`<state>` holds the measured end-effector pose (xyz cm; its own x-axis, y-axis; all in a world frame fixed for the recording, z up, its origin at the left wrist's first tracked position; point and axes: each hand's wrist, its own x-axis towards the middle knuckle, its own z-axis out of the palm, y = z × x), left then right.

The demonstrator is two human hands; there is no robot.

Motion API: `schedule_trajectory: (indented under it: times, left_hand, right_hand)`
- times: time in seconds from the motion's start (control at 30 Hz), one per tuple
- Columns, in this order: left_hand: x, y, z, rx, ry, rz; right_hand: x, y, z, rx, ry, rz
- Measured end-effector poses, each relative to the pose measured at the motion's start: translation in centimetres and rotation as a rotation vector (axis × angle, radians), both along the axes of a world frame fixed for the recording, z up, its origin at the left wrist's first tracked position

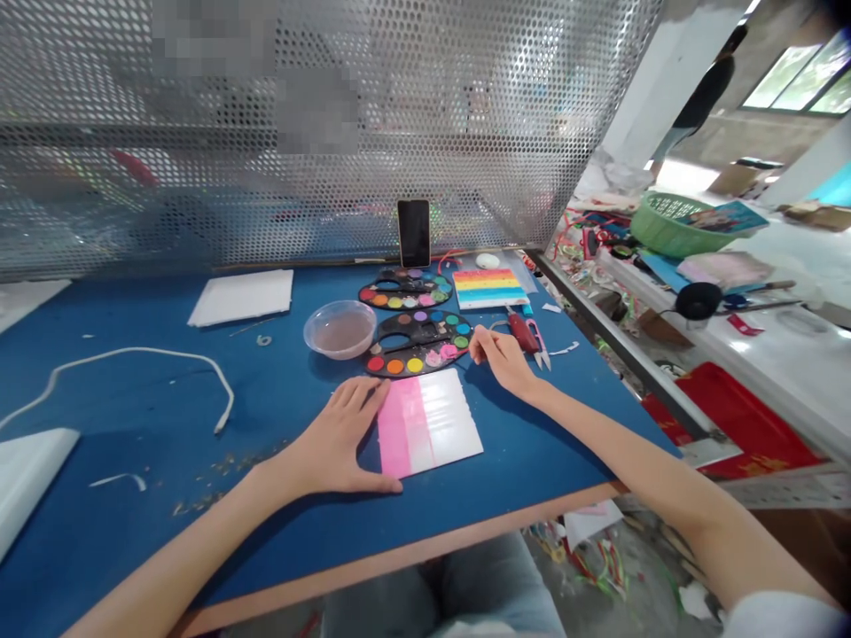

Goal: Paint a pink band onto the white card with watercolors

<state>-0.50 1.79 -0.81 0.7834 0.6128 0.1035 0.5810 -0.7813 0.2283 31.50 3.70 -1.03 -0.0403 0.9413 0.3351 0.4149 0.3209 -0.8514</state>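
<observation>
A white square board [452, 418] lies on the blue table, its left part painted in pink stripes. My left hand [336, 434] rests at the board's left side with fingers and thumb spread, fingertips near the top left corner and thumb at the lower edge. My right hand [502, 359] is closed in a pinch on a thin paintbrush [464, 353], mostly hidden by the fingers. The brush tip is over the pink paint of the nearer black palette [442, 332]. Left of that palette stands a clear plastic bowl [340, 330] of murky water.
Behind lie a second palette [405, 290], a rainbow-striped board [490, 289] and an upright phone [414, 233]. Pink-handled scissors [538, 344] and a dark red tool [523, 333] lie right. White sheets [243, 297] and a white cable [143, 350] are left. A perforated metal panel [319, 195] borders the back.
</observation>
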Motion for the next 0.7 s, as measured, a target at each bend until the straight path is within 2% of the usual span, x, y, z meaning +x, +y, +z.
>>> schedule_trajectory:
  times: [0.17, 0.37, 0.57, 0.7]
  left_hand:
    - [0.09, -0.11, 0.16, -0.003, 0.004, 0.007]
    - [0.0, -0.29, 0.18, -0.003, 0.032, 0.016]
    - [-0.01, -0.26, 0.12, -0.01, 0.0, 0.013]
    - [-0.01, -0.19, 0.13, -0.019, -0.016, 0.002]
  right_hand:
    - [0.08, -0.09, 0.07, 0.022, -0.007, -0.056]
    - [-0.04, -0.22, -0.01, -0.027, 0.023, 0.039]
    - [0.38, -0.09, -0.15, 0.01, -0.025, -0.026]
    - [0.15, -0.33, -0.02, -0.031, 0.013, 0.039]
